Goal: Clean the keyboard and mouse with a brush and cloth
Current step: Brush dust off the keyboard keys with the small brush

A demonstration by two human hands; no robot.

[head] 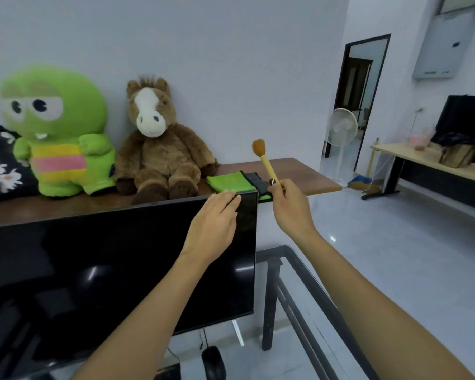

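My right hand (291, 209) grips a brush (263, 157) by its yellow handle, with the brown bristles pointing up. Just left of it, my left hand (217, 223) reaches with flat, spread fingers over the top edge of the black monitor (93, 270), fingertips close to a folded green cloth (228, 181) on the brown shelf (299, 174). A dark grey cloth (255, 181) lies beside the green one. The black mouse (213, 363) sits on the glass desk at the bottom. Only a corner of the keyboard (169, 373) shows at the bottom edge.
A green plush toy (58, 133) and a brown plush horse (157, 141) sit on the shelf against the wall. The glass desk with a black frame (299, 311) stretches to the right. A standing fan (340, 138), a doorway and a second desk (436, 165) are at the right.
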